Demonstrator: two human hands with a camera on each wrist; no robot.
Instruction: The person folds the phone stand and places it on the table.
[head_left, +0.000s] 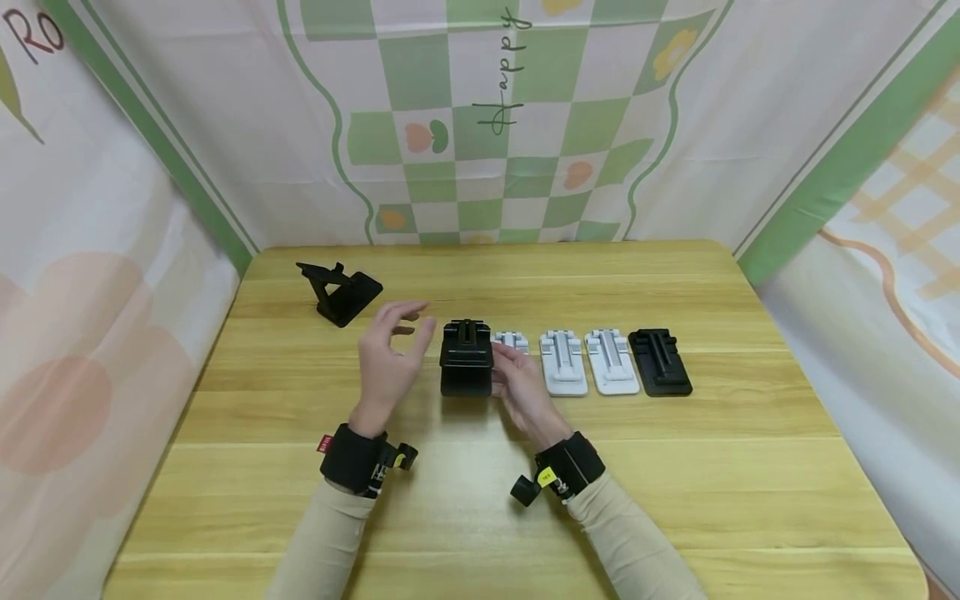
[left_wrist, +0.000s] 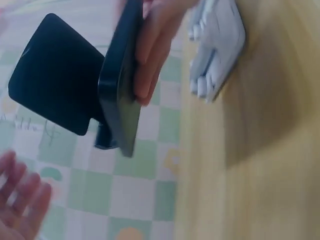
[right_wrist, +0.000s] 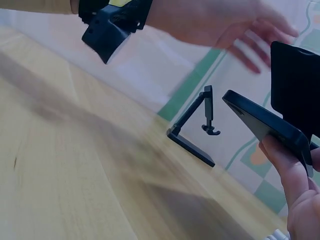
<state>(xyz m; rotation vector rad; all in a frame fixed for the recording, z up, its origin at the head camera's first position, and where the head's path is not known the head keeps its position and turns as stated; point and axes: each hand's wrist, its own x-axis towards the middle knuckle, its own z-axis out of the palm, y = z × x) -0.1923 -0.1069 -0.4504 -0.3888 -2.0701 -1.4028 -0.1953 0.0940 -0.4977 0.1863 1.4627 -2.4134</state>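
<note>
The right hand grips a black folding phone stand by its side, near the table middle. The left hand hovers just beside it, fingers spread, holding nothing.

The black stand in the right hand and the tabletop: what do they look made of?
Black stand: apparently moulded plastic, matte to satin, given its uniform colour and soft sheen along the edge. Table: wood or wood-look laminate, with visible grain and plank lines; I cannot tell which.

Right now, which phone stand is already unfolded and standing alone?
The black stand at the table's far left; the others lie folded in a row or are in the right hand.
</note>
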